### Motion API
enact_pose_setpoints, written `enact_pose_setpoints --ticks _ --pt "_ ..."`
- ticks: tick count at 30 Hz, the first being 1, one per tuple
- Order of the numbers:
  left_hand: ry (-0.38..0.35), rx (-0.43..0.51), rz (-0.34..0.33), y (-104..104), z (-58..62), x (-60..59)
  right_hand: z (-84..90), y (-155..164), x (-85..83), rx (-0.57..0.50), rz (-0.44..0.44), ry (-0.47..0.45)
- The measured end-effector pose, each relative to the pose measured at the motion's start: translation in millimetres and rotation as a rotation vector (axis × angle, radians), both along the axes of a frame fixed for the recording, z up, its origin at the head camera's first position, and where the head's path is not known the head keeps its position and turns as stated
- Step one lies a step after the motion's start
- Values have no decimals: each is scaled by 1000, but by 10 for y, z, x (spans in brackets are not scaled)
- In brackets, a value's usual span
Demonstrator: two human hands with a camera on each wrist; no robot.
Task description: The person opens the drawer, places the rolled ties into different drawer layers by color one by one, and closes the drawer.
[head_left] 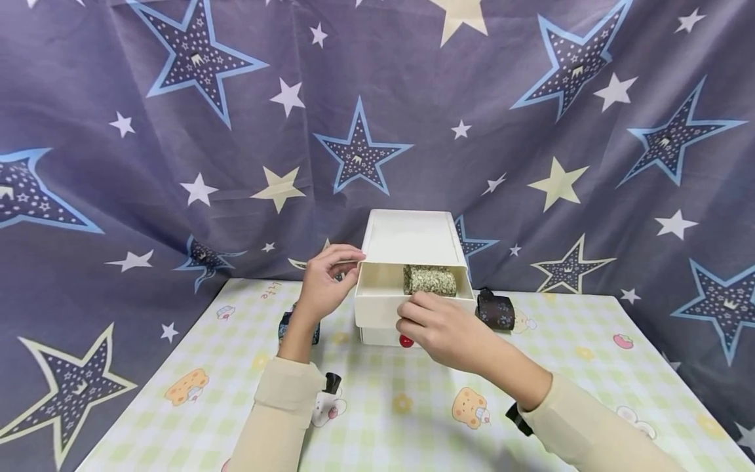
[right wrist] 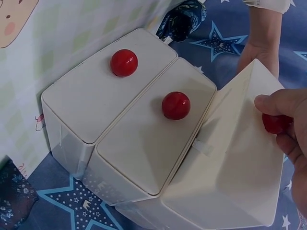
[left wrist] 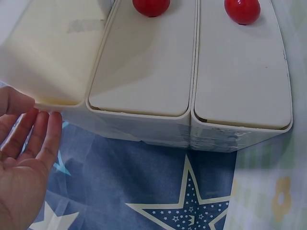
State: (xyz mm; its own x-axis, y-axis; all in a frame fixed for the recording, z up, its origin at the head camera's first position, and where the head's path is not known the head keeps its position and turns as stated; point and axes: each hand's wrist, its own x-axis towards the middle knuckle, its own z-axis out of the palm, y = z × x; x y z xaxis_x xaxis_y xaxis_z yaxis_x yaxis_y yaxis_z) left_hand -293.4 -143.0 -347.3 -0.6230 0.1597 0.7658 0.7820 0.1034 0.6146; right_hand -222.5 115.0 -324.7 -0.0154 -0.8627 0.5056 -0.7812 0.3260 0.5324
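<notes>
Drawers of a small white drawer unit (head_left: pixel 409 262) are being worked on a checked tablecloth (head_left: pixel 377 400), as seen from the head camera. The top drawer (head_left: pixel 413 295) is pulled out, and a rolled, speckled green cloth (head_left: pixel 430 280) lies inside it. The right hand (head_left: pixel 445 328) is set at the drawer's front, its fingers curled there; the left hand (head_left: pixel 324 278) is laid against the unit's left upper edge with relaxed fingers, steadying it. A dark rolled cloth (head_left: pixel 495 309) lies just beside the unit on the right, and another (head_left: pixel 287 326) is partly hidden behind the left wrist.

From the left wrist view, straight fingers (left wrist: pixel 45 139) are seen touching the casing edge, nothing being gripped; two red knobs (left wrist: pixel 242 9) mark the closed lower drawers.

From the right wrist view, a red knob (right wrist: pixel 276 123) on the open drawer is pinched by the right fingers.

The step in hand is judged to be moving the top drawer with one roll stowed. Whichever way the drawer is moved next, a straight, level motion would be required while the casing is braced.
</notes>
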Motion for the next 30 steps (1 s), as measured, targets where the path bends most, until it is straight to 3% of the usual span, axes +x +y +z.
enact_pose_setpoints --ticks 5,19,30 --pt "-14 7 9 -17 -104 -102 -20 5 -62 -8 1 -11" --pt "-15 12 16 -25 -107 -94 -21 -9 -166 -3 -22 -2" --pt "-12 9 10 26 73 107 -33 -24 -314 -32 -26 -14"
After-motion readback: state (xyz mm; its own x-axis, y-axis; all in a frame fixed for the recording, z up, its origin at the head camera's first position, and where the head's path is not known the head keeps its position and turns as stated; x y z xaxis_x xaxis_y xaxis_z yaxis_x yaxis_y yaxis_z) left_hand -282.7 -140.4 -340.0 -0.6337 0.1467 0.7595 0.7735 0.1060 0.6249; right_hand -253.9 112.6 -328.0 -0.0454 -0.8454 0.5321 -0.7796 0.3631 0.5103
